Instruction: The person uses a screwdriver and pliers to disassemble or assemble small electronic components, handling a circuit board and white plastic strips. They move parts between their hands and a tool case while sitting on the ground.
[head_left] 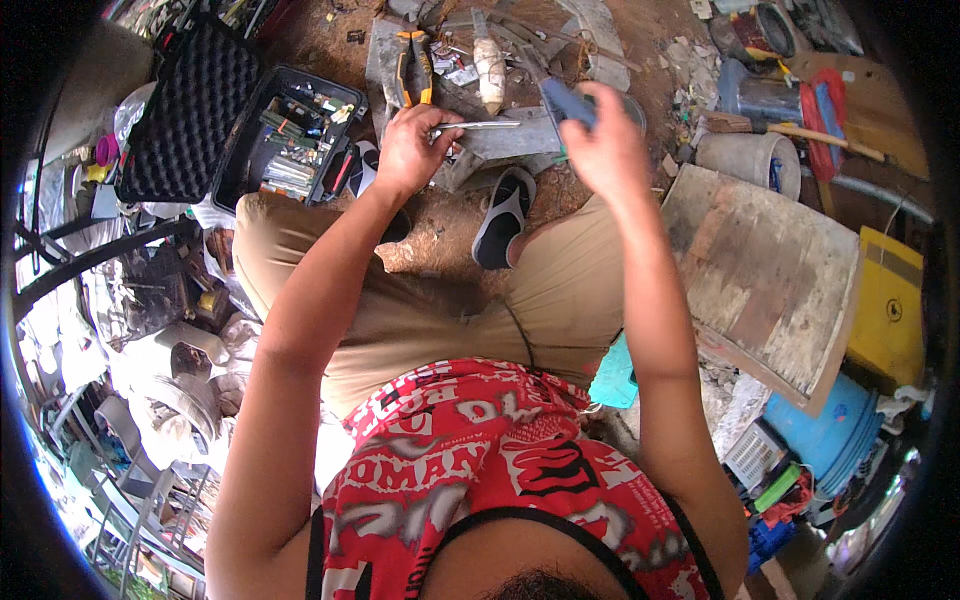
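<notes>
My left hand [414, 152] is closed on a thin metal strip [492, 125] that points right over a worn grey block [515, 142]. Blurred by motion, my right hand [612, 148] grips a flat blue-grey piece [568, 103] just past the strip's tip; its kind is not clear. Pliers with orange and black handles [405, 80] lie just beyond my left hand. A pale wrapped, tapered piece [489, 68] lies beyond the strip.
At left, an open black case [228, 185] with a foam-lined lid [185, 120] holds several small tools and metal pieces. A weathered wooden board [760, 285], a white bucket [745, 160], a blue tub [825, 430] and a yellow container [890, 310] stand at right. My shoes [503, 215] flank the work area.
</notes>
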